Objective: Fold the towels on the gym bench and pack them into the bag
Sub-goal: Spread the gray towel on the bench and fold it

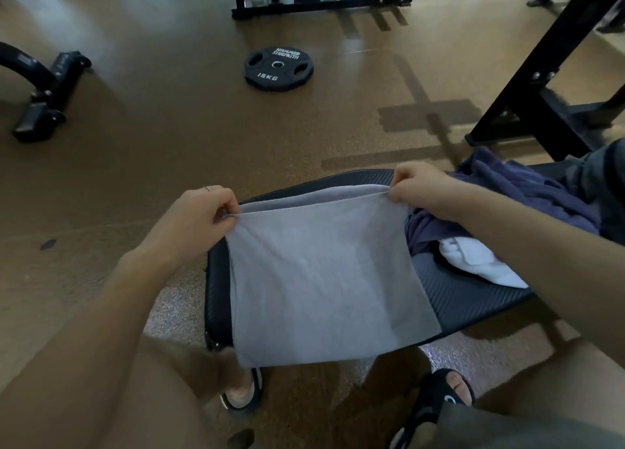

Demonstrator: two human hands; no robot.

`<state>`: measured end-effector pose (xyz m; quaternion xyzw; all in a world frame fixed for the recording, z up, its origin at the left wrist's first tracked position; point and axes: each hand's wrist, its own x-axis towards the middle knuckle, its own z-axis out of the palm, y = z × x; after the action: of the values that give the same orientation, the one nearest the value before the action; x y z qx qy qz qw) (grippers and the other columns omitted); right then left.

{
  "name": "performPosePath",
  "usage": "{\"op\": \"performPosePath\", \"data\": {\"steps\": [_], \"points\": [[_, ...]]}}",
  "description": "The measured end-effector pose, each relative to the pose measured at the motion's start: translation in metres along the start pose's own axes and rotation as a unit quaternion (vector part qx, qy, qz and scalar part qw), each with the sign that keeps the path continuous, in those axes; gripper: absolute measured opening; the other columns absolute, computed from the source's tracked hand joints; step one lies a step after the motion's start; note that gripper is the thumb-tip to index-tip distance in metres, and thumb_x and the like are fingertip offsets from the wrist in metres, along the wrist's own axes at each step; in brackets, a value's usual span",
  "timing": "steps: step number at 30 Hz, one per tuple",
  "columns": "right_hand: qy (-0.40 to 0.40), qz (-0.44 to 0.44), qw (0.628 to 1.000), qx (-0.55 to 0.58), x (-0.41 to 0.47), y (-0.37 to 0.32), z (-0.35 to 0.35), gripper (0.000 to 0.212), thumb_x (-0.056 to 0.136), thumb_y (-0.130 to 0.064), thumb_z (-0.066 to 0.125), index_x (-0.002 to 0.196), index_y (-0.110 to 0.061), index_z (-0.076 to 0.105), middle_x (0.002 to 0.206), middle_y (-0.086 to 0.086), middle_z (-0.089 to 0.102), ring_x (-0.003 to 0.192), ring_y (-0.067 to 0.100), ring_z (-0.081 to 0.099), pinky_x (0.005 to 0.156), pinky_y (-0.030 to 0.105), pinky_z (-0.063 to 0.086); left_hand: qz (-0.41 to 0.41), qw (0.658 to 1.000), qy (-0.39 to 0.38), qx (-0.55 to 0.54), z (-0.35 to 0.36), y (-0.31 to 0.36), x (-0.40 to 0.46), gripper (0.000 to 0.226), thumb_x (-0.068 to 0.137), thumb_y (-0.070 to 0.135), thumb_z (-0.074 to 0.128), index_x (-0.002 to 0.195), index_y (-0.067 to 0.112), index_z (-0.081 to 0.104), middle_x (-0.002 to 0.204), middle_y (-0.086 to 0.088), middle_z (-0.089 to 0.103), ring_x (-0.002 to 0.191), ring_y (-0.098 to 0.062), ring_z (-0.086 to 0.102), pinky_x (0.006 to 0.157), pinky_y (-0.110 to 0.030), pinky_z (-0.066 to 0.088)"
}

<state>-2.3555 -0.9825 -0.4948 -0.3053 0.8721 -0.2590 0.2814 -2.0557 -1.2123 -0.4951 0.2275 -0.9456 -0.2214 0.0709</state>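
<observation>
A grey towel (pixel 324 279) lies doubled over on the black gym bench (pixel 473 300), its near edge hanging past the bench's front. My left hand (pixel 199 215) pinches the towel's far left corner. My right hand (pixel 419 186) pinches the far right corner, and the top layer is lifted slightly off the layer beneath. To the right on the bench lie a crumpled navy towel (pixel 521 191) and a white towel (pixel 473 259), partly under my right forearm. I can see no bag.
A 15 kg black weight plate (pixel 278 68) lies on the brown floor ahead. Black machine frames stand at the far left (pixel 44 90), top centre (pixel 321 2) and right (pixel 541 87). My sandalled feet (pixel 436 404) are below the bench.
</observation>
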Motion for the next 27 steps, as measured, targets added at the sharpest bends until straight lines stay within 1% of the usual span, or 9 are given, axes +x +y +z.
{"op": "performPosePath", "data": {"steps": [4, 7, 10, 13, 15, 17, 20, 23, 27], "points": [[-0.026, 0.037, 0.994, 0.097, -0.032, 0.001, -0.016, 0.017, 0.083, 0.007, 0.058, 0.075, -0.008, 0.056, 0.074, 0.012, 0.052, 0.070, 0.024, 0.049, 0.059, 0.032, 0.043, 0.052, 0.998, 0.025, 0.020, -0.028, 0.022, -0.012, 0.020, 0.088, 0.005, 0.069, 0.084, 0.024, 0.064, 0.087, 0.010, 0.062, 0.082, -0.013, 0.061, 0.072, -0.039, 0.055], [-0.030, 0.023, 0.985, 0.169, -0.056, 0.001, -0.024, 0.018, 0.084, 0.008, 0.060, 0.076, -0.008, 0.055, 0.075, 0.012, 0.053, 0.072, 0.025, 0.052, 0.064, 0.036, 0.048, 0.103, 0.993, 0.033, 0.040, -0.048, 0.039, -0.025, 0.018, 0.087, 0.003, 0.071, 0.087, 0.021, 0.066, 0.089, 0.007, 0.062, 0.081, -0.017, 0.063, 0.072, -0.041, 0.055], [0.001, -0.012, 0.974, 0.226, -0.081, -0.002, -0.027, 0.018, 0.081, 0.010, 0.063, 0.080, -0.006, 0.056, 0.069, 0.011, 0.053, 0.069, 0.022, 0.052, 0.063, 0.035, 0.047, 0.130, 0.989, 0.030, 0.056, -0.059, 0.051, -0.036, 0.017, 0.086, 0.005, 0.072, 0.087, 0.021, 0.067, 0.090, 0.008, 0.062, 0.081, -0.016, 0.063, 0.072, -0.039, 0.054], [0.053, -0.082, 0.981, 0.167, -0.107, 0.000, -0.030, 0.014, 0.079, 0.009, 0.065, 0.075, -0.001, 0.056, 0.056, -0.001, 0.058, 0.053, 0.009, 0.056, 0.055, 0.022, 0.048, 0.139, 0.987, 0.028, 0.074, -0.063, 0.058, -0.043, 0.016, 0.085, 0.004, 0.074, 0.086, 0.018, 0.067, 0.089, 0.007, 0.063, 0.079, -0.015, 0.062, 0.071, -0.036, 0.054], [0.085, -0.129, 0.982, 0.106, -0.123, 0.002, -0.032, 0.009, 0.079, 0.006, 0.066, 0.075, 0.003, 0.059, 0.060, 0.000, 0.060, 0.051, 0.004, 0.057, 0.052, 0.018, 0.047, 0.135, 0.987, 0.032, 0.076, -0.065, 0.061, -0.048, 0.018, 0.085, 0.003, 0.074, 0.086, 0.020, 0.067, 0.089, 0.007, 0.063, 0.080, -0.013, 0.062, 0.072, -0.027, 0.051], [0.107, -0.165, 0.978, 0.063, -0.136, 0.004, -0.034, 0.005, 0.080, 0.003, 0.068, 0.078, 0.000, 0.064, 0.070, 0.004, 0.066, 0.059, 0.009, 0.063, 0.054, 0.019, 0.050, 0.133, 0.987, 0.035, 0.079, -0.066, 0.061, -0.051, 0.017, 0.085, 0.003, 0.073, 0.086, 0.020, 0.068, 0.089, 0.009, 0.063, 0.079, -0.009, 0.060, 0.072, -0.018, 0.047], [0.127, -0.217, 0.968, 0.001, -0.146, 0.010, -0.036, 0.009, 0.083, -0.001, 0.068, 0.079, -0.008, 0.065, 0.077, 0.004, 0.069, 0.068, 0.014, 0.067, 0.060, 0.028, 0.054, 0.132, 0.986, 0.045, 0.092, -0.068, 0.061, -0.054, 0.015, 0.087, 0.005, 0.072, 0.088, 0.019, 0.068, 0.089, 0.008, 0.062, 0.079, -0.012, 0.059, 0.073, -0.026, 0.048], [0.131, -0.259, 0.955, -0.068, -0.156, 0.012, -0.043, 0.012, 0.086, -0.006, 0.067, 0.080, -0.017, 0.066, 0.075, -0.007, 0.069, 0.067, 0.005, 0.064, 0.062, 0.022, 0.047, 0.134, 0.983, 0.056, 0.111, -0.073, 0.061, -0.056, 0.014, 0.088, 0.006, 0.072, 0.088, 0.019, 0.066, 0.089, 0.005, 0.061, 0.079, -0.017, 0.059, 0.073, -0.029, 0.045], [0.166, -0.299, 0.932, -0.117, -0.169, 0.008, -0.059, 0.008, 0.089, -0.011, 0.067, 0.084, -0.016, 0.067, 0.074, -0.007, 0.067, 0.068, 0.006, 0.063, 0.065, 0.023, 0.050, 0.154, 0.978, 0.072, 0.119, -0.084, 0.063, -0.055, 0.022, 0.089, 0.009, 0.073, 0.090, 0.028, 0.062, 0.088, 0.005, 0.059, 0.078, -0.019, 0.057, 0.073, -0.033, 0.048]]}}
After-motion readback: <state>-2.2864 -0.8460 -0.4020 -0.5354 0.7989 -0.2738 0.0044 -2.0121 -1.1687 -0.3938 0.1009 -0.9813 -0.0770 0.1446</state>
